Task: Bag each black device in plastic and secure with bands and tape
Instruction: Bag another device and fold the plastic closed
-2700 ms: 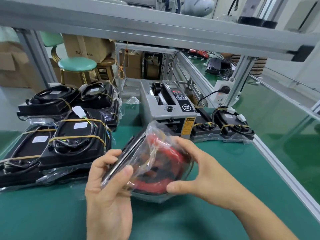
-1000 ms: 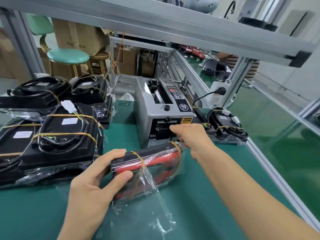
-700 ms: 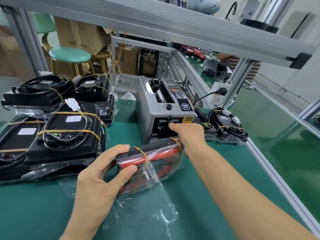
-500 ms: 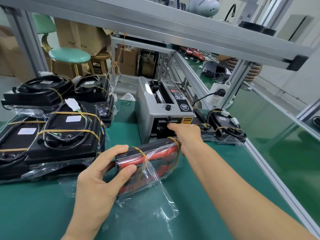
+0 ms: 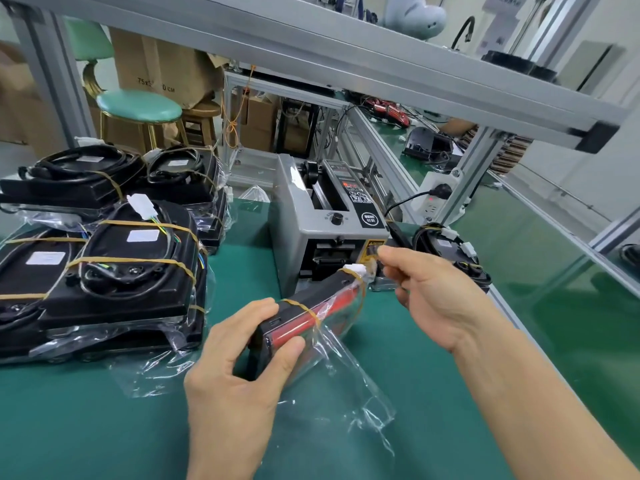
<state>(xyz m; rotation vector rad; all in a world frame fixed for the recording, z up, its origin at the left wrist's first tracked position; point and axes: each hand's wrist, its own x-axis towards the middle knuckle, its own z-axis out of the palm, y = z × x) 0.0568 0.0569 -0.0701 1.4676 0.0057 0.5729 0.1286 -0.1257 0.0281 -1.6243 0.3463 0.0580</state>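
My left hand [image 5: 239, 362] grips the near end of a black and red device [image 5: 304, 320] wrapped in a clear plastic bag [image 5: 332, 375], with two yellow rubber bands around it. It rests on edge on the green mat. My right hand [image 5: 429, 289] is just in front of the grey tape dispenser [image 5: 322, 230] and pinches a short clear tape strip [image 5: 374, 261] between thumb and forefinger, above the device's far end. The bag's loose tail spreads toward me.
Bagged, banded black devices [image 5: 138, 258] are stacked at the left. Another bagged device [image 5: 446, 251] lies right of the dispenser. An aluminium frame beam [image 5: 346, 57] crosses overhead, a post [image 5: 471, 174] stands at right, and the bench edge [image 5: 512, 317] runs diagonally.
My right hand has pulled back from the dispenser's slot with a tape strip. My left hand has kept its grip on the device, which tilted a little.
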